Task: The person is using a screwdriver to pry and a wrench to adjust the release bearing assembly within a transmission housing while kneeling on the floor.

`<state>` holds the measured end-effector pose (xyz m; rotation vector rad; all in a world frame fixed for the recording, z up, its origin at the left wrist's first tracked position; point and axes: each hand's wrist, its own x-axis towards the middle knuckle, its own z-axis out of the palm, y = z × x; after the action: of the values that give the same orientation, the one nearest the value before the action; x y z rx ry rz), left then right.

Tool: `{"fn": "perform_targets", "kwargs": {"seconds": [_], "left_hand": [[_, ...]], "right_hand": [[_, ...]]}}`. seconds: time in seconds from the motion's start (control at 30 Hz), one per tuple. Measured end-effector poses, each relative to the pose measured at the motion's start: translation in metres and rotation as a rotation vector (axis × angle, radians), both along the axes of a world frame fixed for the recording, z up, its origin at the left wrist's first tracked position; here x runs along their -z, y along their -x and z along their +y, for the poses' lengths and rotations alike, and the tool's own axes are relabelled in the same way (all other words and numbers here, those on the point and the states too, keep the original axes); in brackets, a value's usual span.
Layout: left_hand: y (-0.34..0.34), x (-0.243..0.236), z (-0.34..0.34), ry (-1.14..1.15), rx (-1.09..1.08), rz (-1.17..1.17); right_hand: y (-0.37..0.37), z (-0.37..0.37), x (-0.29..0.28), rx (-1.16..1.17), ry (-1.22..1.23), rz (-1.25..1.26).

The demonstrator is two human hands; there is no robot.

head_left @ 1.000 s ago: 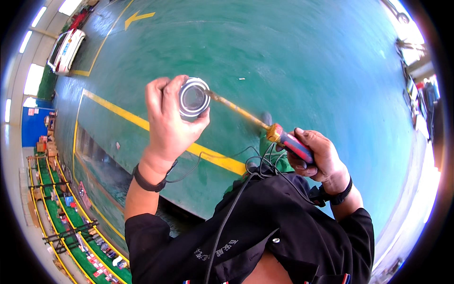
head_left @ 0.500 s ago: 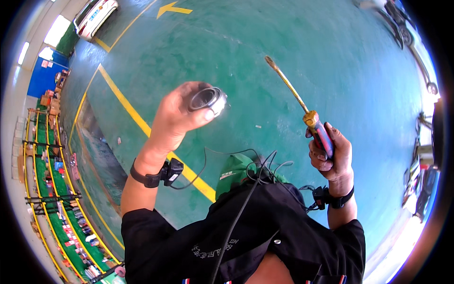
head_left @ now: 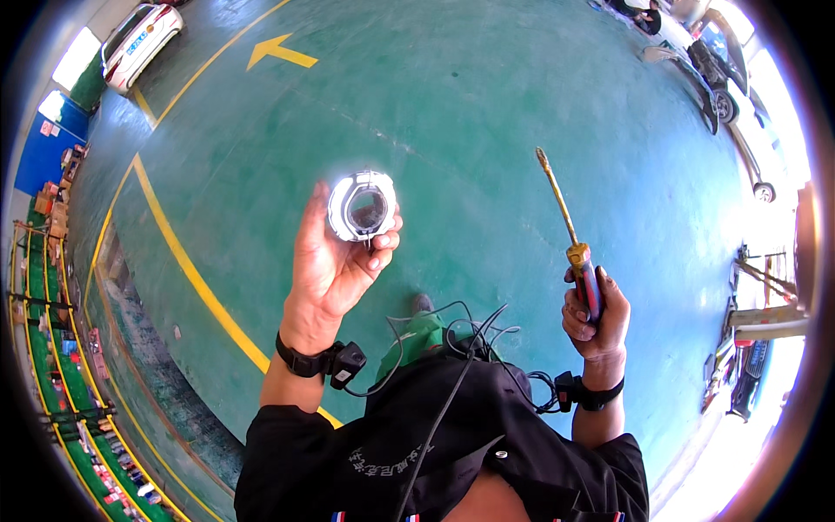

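Note:
My left hand [head_left: 335, 261] grips a shiny silver, ring-shaped part [head_left: 342, 211] with a dark centre, its round face turned upward. My right hand [head_left: 597, 326] is wrapped round the red, dark and yellow handle of a long screwdriver [head_left: 559, 196], whose rusty shaft points away from me, well apart from the silver part. Dark cables [head_left: 461, 325] loop between my two wrist straps, over my black top [head_left: 374, 435].
The green floor [head_left: 452, 130] has yellow lines and an arrow. A pit [head_left: 183, 391] and low racks [head_left: 54, 348] with small items lie left. A white car [head_left: 139, 43] stands upper left; more vehicles [head_left: 744, 157] are at right, with a person [head_left: 648, 19] sitting upper right.
The screwdriver's tip has left the silver part and swung upward to the right. My left hand has rotated, palm now more visible, turning the part over to show another face.

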<state>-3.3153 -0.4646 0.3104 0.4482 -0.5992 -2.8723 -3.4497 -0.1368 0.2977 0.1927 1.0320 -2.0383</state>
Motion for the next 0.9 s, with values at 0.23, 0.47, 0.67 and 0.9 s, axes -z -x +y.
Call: {"fn": "perform_targets", "kwargs": {"seconds": [0.23,0.47,0.67,0.9], "left_hand": [[0.145,-0.023,-0.121,-0.058,0.059,0.030],[0.241,-0.002,-0.239,-0.106,0.042,0.020],[0.291,0.017,-0.363,-0.281,-0.215,-0.034],[0.326,0.079,-0.535,-0.265,-0.566,0.048]], "right_hand": [[0.134,-0.105,0.009,0.075,0.064,0.044],[0.261,-0.224,0.042,0.124,0.138,-0.003],[0.399,-0.364,0.020,0.024,0.245,-0.036],[0.569,-0.569,-0.003,-0.230,0.346,0.065]]}}
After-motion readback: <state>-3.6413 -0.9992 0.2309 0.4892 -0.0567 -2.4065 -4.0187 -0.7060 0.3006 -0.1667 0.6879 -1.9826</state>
